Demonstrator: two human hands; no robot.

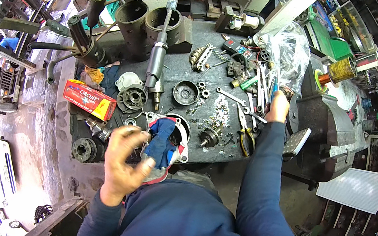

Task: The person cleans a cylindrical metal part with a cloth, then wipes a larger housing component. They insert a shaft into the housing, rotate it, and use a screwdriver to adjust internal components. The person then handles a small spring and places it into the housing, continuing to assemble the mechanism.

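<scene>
The left hand (127, 160) is held spread wide beside a metal housing (181, 148) at the workbench's (176, 69) near edge. A blue tool (275, 86) is overlapped by the right hand (279, 107), whose grip cannot be determined.

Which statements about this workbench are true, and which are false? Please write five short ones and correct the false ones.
1. The left hand is closed in a tight fist. False: the left hand has its thumb and fingers apart.
2. A blue cloth lies over part of a pale metal housing. True.
3. The cardboard box is plain green. False: the cardboard box is red and yellow.
4. Pliers with yellow and black handles lie to the left of the right forearm. True.
5. The clear plastic bag is beside the left hand. False: the clear plastic bag is beyond the right hand.
</scene>
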